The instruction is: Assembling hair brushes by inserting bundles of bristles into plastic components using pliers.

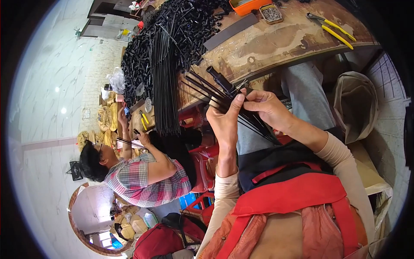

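Observation:
My left hand (225, 124) is closed around a bundle of thin black rods (258, 125), which run from the table edge down across my lap. A black stepped plastic tube (221, 79) sticks up from the same grip, pointing toward the table. My right hand (272, 110) meets the left thumb at the tube's lower end, its thumb and fingers pinched together. Whatever lies between those right fingertips is hidden or too small to name. A few thin pale strands show beside the tube.
A heap of black plastic parts (192, 26) covers the table's left part, with long black rods (166, 93) hanging over the edge. Yellow-handled pliers (337, 34), a tin of small metal pieces (271, 14) and a dark flat bar (230, 32) lie there. A co-worker (146, 175) sits at left, holding rods.

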